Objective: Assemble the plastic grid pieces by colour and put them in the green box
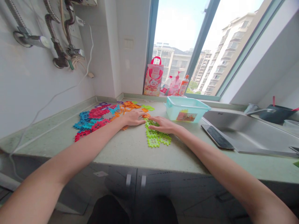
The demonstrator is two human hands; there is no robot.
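Note:
Flat plastic building pieces with toothed edges and window-like grids lie on the countertop, sorted loosely by colour. My left hand [134, 117] rests at the right end of the orange pieces [128, 105], thumb and fingers apart. Over the lime green pieces [153, 142] lies my right hand [164, 125], its fingers stretched out and thumb spread, covering part of them. Red pieces [99, 112] and blue pieces [84, 116] are heaped to the left, partly behind my left forearm. A few purple pieces [104, 104] sit at the back.
A pale turquoise plastic tub [171, 112] stands behind my right hand. Farther right are a phone [217, 137] and a steel sink [247, 133]. A pink bag [153, 81] and several bottles [174, 85] stand by the window. A white cable [58, 93] hangs at left.

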